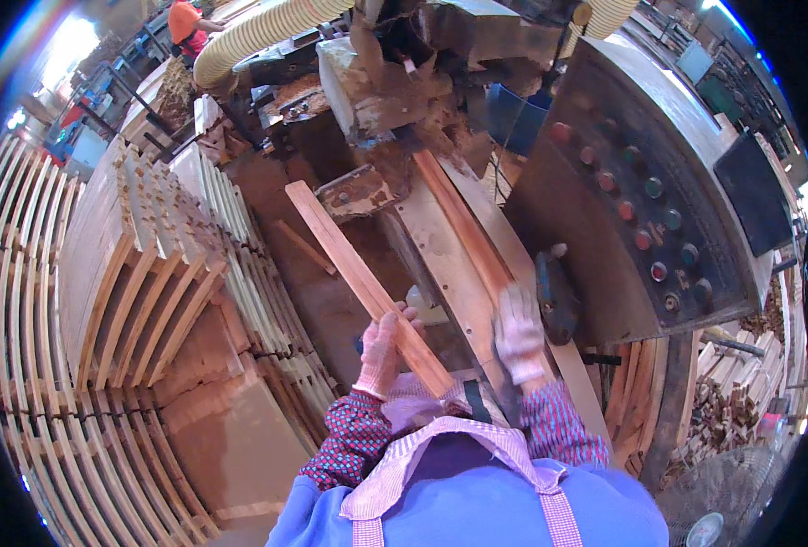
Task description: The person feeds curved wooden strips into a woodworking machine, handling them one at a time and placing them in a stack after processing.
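Observation:
My left hand (381, 354), in a pale glove, is closed around a long wooden strip (354, 269). That strip slants up and to the left, with its near end close to my body. A second, reddish wooden strip (463, 223) lies lengthwise on the machine bed (433, 239), its far end reaching the machine head (376, 87). My gloved right hand (519, 335) lies flat with fingers stretched forward at the near end of this strip. Sawdust coats the machine head.
To the right stands a control panel (641, 264) with red and green buttons. Stacked boards (139, 246) rise on the left, and piled strips (727, 392) lie at the lower right. A ribbed hose (267, 38) crosses the top. Far left, a person in orange (185, 23) is visible.

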The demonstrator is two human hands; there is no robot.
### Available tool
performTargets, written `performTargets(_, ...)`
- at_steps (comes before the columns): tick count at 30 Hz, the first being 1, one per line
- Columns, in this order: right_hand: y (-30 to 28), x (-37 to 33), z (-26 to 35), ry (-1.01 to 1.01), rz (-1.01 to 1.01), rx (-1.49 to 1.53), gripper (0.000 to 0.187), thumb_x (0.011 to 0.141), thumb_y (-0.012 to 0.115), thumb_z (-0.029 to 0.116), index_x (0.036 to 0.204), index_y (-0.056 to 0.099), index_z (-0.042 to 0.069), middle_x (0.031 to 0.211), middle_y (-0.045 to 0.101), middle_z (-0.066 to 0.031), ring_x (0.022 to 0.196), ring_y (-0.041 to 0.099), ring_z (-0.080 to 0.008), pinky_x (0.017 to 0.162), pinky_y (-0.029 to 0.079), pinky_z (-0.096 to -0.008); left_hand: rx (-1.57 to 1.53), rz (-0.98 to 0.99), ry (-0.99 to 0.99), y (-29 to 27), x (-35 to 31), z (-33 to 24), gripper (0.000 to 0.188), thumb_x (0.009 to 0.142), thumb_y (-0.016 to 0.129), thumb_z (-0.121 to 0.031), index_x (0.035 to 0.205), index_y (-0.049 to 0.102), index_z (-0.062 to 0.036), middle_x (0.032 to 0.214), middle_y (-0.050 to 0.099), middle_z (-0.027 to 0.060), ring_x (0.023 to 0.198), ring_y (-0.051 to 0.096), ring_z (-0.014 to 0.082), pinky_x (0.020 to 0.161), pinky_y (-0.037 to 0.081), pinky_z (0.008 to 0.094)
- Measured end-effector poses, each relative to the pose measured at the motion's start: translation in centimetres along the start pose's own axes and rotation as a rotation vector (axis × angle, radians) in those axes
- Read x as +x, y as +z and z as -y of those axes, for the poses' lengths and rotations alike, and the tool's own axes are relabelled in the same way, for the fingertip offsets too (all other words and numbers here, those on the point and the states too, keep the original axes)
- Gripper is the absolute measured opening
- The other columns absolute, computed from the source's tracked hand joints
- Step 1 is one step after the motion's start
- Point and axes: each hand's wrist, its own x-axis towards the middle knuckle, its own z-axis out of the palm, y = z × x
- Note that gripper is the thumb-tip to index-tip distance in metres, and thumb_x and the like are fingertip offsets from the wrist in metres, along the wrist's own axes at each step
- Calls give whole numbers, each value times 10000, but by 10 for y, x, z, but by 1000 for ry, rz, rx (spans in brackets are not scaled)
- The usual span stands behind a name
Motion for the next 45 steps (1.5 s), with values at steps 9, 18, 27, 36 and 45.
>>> performTargets(9, 45, 161, 42, -22, -68, 531, 470, 906, 542, 180, 1350, 501, 32, 1257, 582, -213, 1149, 549, -399, 1003, 440, -440, 248, -146, 154, 8, 25, -14, 367, 972, 554, -203, 1273, 514, 3, 1115, 643, 106, 931, 626, 168, 815, 521, 300)
performTargets(18, -56, -22, 74, 86, 344, 696, 754, 817, 704, 185, 1447, 344, -21, 1445, 410, -260, 1342, 412, -387, 1117, 338, -415, 1222, -272, 671, -5, -17, -86, 546, 971, 533, -337, 1376, 340, -26, 1342, 446, 138, 1219, 440, 225, 1006, 381, 353)
performTargets(27, -16, -57, 9, -116, 56, 122, 532, 865, 592, 135, 1379, 485, 43, 1418, 441, -257, 1253, 468, -458, 1073, 384, -489, -250, -976, 995, -232, -64, -465, 409, 839, 720, -330, 1069, 548, -39, 847, 495, 45, 796, 510, 160, 697, 476, 280)
performTargets(36, 82, 156, -13, -177, -89, -30, 434, 943, 557, 239, 1374, 521, 191, 1401, 508, -126, 1157, 579, -348, 951, 497, -413, -338, -577, 983, -277, -2, -476, 441, 839, 677, -263, 1193, 536, -41, 1192, 592, 96, 1088, 575, 284, 905, 514, 446)
performTargets(45, -84, 140, 188, -293, 430, 1213, 565, 812, 734, 203, 1316, 552, 27, 1385, 505, -215, 1287, 493, -337, 1065, 405, -376, 102, -538, 1014, -75, -59, -178, 462, 888, 624, -234, 1285, 492, -38, 1069, 584, 69, 992, 593, 195, 879, 501, 359)
